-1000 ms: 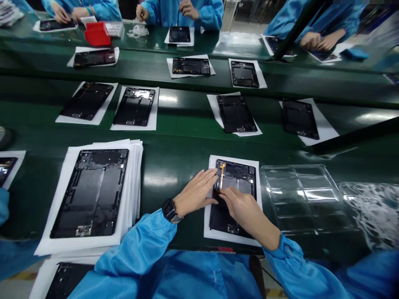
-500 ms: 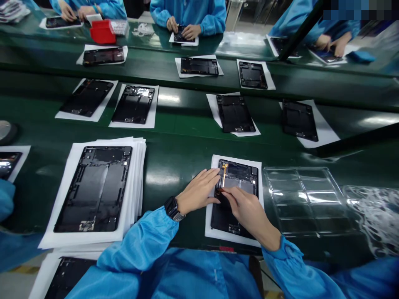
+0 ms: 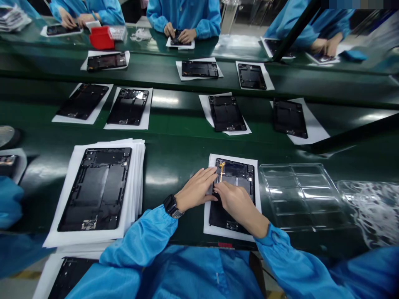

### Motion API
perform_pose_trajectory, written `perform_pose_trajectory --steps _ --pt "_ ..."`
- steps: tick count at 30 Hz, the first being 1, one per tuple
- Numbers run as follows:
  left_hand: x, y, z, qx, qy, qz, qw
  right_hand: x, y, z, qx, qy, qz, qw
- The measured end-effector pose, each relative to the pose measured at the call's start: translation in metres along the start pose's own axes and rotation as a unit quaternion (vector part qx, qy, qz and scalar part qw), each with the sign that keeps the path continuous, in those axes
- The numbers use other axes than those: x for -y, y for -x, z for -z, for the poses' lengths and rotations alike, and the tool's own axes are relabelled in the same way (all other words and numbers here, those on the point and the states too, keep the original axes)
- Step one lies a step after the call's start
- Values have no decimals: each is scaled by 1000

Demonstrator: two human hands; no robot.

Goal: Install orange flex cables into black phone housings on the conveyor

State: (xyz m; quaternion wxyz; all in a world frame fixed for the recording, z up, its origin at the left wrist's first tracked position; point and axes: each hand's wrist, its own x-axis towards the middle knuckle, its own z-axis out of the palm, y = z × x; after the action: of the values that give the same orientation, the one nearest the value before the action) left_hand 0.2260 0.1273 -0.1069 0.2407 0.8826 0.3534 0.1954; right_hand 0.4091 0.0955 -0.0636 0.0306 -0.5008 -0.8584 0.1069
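Observation:
An opened black tablet housing [image 3: 232, 207] lies on white sheets [image 3: 209, 228] in front of me. A thin orange flex cable [image 3: 222, 171] runs down its upper left side. My left hand [image 3: 196, 189] is open, its fingers stretched over the housing's left edge and its thumb apart. My right hand [image 3: 238, 203] reaches across the housing from the right. Its thumb and forefinger are pinched together at the lower end of the flex cable; what lies between them is hidden. A dark watch [image 3: 171, 206] sits on my left wrist.
To the left, another tablet housing [image 3: 96, 187] tops a thick stack of white sheets [image 3: 137, 187]. A clear compartment tray [image 3: 307, 195] and a heap of white strips [image 3: 374, 207] stand right. Several housings lie on the green line [image 3: 177, 116] ahead. Co-workers' hands [image 3: 179, 35] work opposite.
My right fingertips have shifted slightly and now cover more of the flex cable's lower end. My left hand stays on the housing's edge. The view has moved a little.

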Motion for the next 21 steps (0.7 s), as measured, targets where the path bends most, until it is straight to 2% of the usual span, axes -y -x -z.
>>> perform_pose_trajectory --steps 4,10,12,14,16,18,21 --pt "0 0 -1 4 -12 1 1000 -6 6 2 -11 0 -21 1000" --pt "-1 0 4 24 -14 13 1000 -2 2 -13 -29 19 -13 999" --pt "4 -10 14 61 -14 15 998 -2 2 -17 -39 2 -13 999" --pt "10 -31 26 89 -21 32 995 -5 6 -20 -74 -60 -22 995" --pt "12 -62 35 87 -57 71 992 -9 15 -22 -142 -165 -58 974" --pt "9 -94 37 84 -100 104 986 -14 29 -24 -215 -273 -119 930" --pt "3 -129 29 134 -122 103 978 -21 57 -27 -271 -355 -218 868"
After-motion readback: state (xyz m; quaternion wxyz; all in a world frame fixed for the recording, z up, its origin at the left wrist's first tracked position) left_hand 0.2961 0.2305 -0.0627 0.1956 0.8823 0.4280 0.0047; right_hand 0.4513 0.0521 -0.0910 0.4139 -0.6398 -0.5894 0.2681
